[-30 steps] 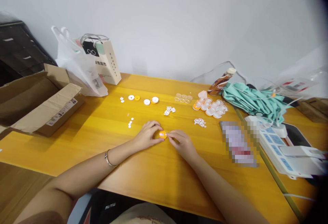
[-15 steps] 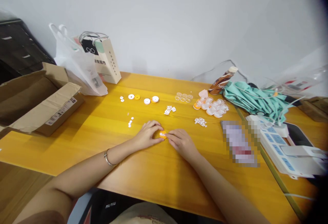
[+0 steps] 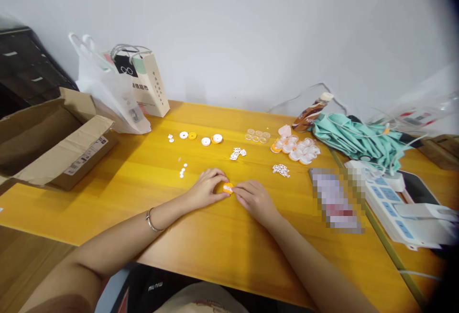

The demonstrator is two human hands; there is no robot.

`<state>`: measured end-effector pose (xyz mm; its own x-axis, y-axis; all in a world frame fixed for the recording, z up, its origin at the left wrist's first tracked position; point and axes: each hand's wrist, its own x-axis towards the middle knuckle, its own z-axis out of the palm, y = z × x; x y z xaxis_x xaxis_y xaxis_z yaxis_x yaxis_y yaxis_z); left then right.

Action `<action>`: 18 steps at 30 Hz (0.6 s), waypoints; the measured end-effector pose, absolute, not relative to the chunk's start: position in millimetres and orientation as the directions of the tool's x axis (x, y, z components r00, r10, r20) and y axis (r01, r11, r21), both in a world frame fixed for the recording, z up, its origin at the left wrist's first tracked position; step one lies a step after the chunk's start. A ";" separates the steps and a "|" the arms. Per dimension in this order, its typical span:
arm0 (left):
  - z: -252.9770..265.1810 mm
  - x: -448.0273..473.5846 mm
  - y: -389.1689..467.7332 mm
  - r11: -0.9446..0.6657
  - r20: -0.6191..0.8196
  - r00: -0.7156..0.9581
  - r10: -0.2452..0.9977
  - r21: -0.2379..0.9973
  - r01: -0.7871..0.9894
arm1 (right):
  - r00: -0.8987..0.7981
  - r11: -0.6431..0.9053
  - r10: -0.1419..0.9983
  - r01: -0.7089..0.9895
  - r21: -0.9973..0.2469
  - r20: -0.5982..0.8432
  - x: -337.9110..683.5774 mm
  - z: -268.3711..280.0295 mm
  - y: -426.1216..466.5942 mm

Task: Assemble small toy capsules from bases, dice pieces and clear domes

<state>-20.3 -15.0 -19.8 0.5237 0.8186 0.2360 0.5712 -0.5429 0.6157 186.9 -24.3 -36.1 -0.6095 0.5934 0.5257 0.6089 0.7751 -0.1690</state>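
Low over the table, a small round orange disc point(image 3: 228, 188) with white pieces on its top sits between my hands. The thumb and fingers of my left hand point(image 3: 206, 190) grip its left edge. From the right, my right hand point(image 3: 257, 201) has its thumb and fingertips closed at the disc's edge; whether a tiny part is between them I cannot make out. Beyond my hands lie white lattice-like pieces point(image 3: 237, 153) and a second cluster of white lattice pieces point(image 3: 280, 170). Small white discs point(image 3: 181, 176) lie to the left of my left hand.
White and orange rings point(image 3: 205, 141), clear round cups point(image 3: 257, 136) and a pile of orange-and-clear pieces point(image 3: 301, 151) lie farther back. At right are a bottle point(image 3: 312, 112), green folded fabric point(image 3: 358, 138), a blurred flat object point(image 3: 336, 202) and a power strip point(image 3: 385, 203). A cardboard box point(image 3: 86, 155) stands left.
My right fingertips have shifted very slightly at the right edge of the orange disc. My left hand stays in place, and the other things have not moved.
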 end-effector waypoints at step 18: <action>-18.1 -21.1 -14.7 -0.535 0.232 0.527 0.817 0.646 0.544 | -0.634 0.774 0.615 0.599 -0.206 0.469 192.3 -30.8 -27.4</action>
